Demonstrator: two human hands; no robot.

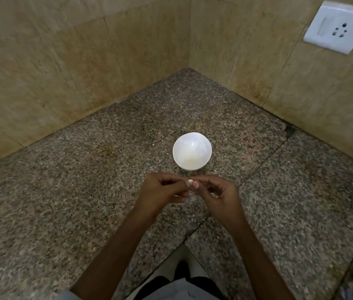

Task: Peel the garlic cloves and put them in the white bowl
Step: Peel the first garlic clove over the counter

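Both hands, left hand and right hand, pinch one garlic clove between curled fingers, just in front of the white bowl on the counter.

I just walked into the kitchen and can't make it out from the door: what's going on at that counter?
A person is holding a small garlic clove between both hands. The left hand and the right hand each pinch it at the fingertips, above the granite counter. A white bowl stands on the counter just beyond the hands. The clove is not in the bowl yet, and it is too small to tell how much of it is peeled.
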